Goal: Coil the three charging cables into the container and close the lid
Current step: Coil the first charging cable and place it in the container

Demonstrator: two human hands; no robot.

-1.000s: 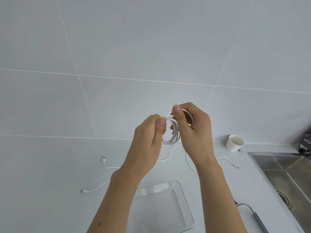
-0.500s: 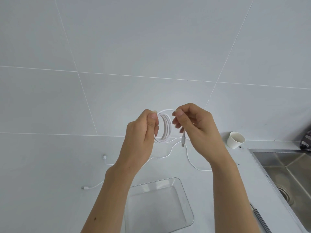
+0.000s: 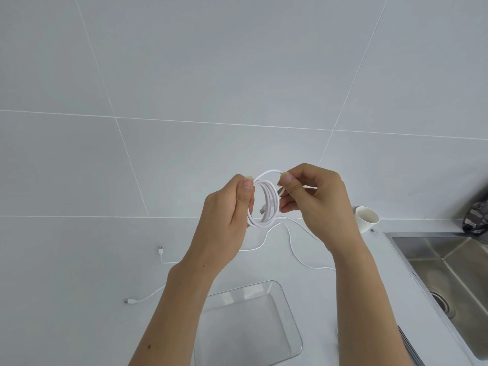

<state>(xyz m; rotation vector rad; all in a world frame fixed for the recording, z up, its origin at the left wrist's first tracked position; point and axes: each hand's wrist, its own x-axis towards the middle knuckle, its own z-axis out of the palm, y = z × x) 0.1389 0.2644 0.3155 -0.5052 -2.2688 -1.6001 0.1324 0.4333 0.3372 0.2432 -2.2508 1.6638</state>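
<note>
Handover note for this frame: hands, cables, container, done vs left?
Left hand: pinches the coil, held up over the counter.
Right hand: pinches the coil's top loop.
Loose cables: on the counter behind the hands, uncoiled.
Container: open and empty, below the hands. No lid in view.
Done: one cable almost coiled.
Left: drop it in, coil the others, close the lid.

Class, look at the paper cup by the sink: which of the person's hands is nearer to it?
Right. The right hand is just left of the paper cup; the left hand is farther left, beyond the cable coil.
</note>
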